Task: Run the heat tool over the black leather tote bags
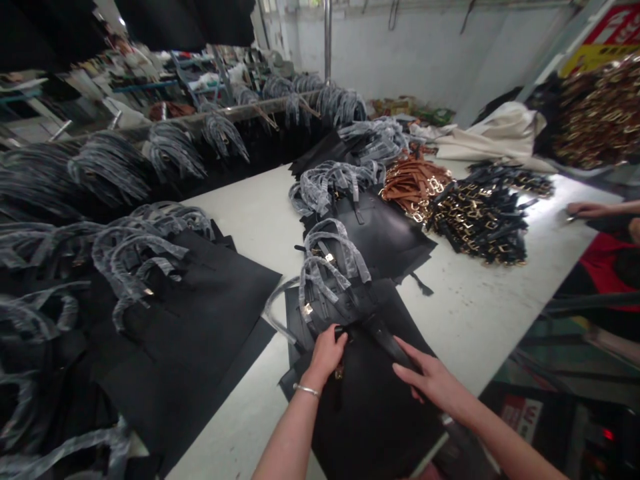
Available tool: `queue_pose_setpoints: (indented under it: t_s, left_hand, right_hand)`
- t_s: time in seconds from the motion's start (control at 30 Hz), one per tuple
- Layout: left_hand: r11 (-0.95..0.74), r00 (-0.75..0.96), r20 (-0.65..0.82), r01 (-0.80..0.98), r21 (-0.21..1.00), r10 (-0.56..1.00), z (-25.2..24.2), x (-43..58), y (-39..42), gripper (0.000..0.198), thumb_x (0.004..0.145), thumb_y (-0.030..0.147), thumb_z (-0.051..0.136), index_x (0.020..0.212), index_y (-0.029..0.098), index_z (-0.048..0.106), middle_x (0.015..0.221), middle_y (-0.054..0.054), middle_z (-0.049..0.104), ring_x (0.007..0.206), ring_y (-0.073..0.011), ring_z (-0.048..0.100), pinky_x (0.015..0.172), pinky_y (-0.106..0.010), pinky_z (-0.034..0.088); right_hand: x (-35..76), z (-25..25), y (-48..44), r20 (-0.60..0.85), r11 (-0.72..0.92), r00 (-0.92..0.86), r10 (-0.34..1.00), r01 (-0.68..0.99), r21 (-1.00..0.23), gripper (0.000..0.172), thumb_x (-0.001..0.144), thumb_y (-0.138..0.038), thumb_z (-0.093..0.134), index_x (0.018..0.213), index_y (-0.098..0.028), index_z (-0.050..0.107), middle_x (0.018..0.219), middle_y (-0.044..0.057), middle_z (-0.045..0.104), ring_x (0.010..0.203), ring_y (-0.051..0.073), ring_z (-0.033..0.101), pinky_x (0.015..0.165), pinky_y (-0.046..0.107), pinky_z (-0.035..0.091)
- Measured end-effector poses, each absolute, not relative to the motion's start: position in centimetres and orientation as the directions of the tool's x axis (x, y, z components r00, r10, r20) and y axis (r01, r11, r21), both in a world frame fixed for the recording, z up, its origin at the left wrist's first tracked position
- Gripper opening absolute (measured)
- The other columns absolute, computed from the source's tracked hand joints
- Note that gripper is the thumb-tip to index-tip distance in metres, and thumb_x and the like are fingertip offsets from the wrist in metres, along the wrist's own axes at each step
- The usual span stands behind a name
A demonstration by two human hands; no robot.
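A black leather panel (370, 413) lies in front of me on the table, under both hands. My left hand (326, 357), with a bracelet at the wrist, is closed on a black strap end; its fingertips partly hide it. My right hand (433, 381) grips a wide black strap (383, 339) between thumb and fingers, and the strap slants up to the left over the panel. Just beyond my hands are black bag panels with plastic-wrapped handles (327, 273) and gold-coloured fittings. A small metal fitting (339, 371) shows below my left hand.
Stacked black panels (200, 313) with wrapped handles cover the table's left side. Further back lie brown straps (413, 180) and a heap of black straps with gold buckles (483, 213). Another person's hand (587, 210) rests at the right table edge. Wrapped handles (107, 167) hang over a rail.
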State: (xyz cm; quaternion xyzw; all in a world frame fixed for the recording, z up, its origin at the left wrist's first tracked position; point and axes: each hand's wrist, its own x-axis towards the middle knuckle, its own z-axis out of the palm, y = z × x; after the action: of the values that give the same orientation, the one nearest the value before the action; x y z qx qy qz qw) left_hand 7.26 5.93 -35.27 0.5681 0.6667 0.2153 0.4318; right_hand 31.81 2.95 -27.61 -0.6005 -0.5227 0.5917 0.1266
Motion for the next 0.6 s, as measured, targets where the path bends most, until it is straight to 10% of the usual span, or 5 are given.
queue_pose_setpoints:
  t_s: [0.3,0.6]
  left_hand:
    - [0.399,0.064,-0.472,0.444,0.802,0.879,-35.6,6.2,7.7,0.008,0.082,0.021,0.047,0.081,0.018,0.054,0.065,0.001,0.058,0.064,-0.0151,0.055,0.064,-0.024,0.041]
    - [0.431,0.05,-0.462,0.283,0.857,0.886,-35.2,5.7,8.3,0.021,0.077,0.036,0.049,0.084,0.018,0.058,0.088,-0.005,0.064,0.089,-0.0218,0.057,0.08,-0.03,0.044]
  right_hand:
    - [28.8,-26.8,2.8,-0.696,-0.451,-0.339,0.633,0.569,-0.688,0.068,0.084,-0.032,0.055,0.148,-0.016,0.035,0.061,-0.003,0.056,0.041,0.01,0.053,0.036,0.018,0.041]
    - [27.2,-25.8,4.0,-0.7,-0.453,-0.3,0.648,0.586,-0.672,0.075,0.071,-0.022,0.058,0.144,-0.013,0.043,0.064,0.0,0.064,0.039,0.01,0.053,0.035,0.017,0.041]
